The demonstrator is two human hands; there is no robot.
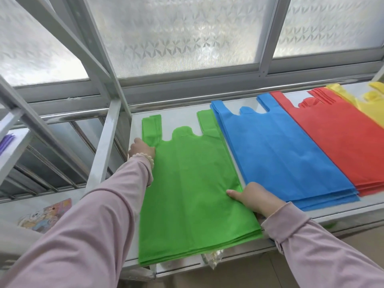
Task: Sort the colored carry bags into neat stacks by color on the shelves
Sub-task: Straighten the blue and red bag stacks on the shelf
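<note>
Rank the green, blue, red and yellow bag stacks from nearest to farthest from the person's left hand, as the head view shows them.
Measured from the left hand:
1. the green stack: the hand touches its left edge.
2. the blue stack: next on the right of the green one.
3. the red stack: further right, beyond the blue.
4. the yellow stack: farthest, at the picture's right edge.

Both hands at the green stack on the shelf [178, 119].
L hand [141, 149] touches green stack [193, 183] at its left edge by the handle, fingers hidden; R hand [253, 196] pinches its right edge, thumb on top. Blue stack [280, 154] just right, overlapping green's handle; then red stack [336, 138], yellow stack [369, 104] furthest right.
</note>
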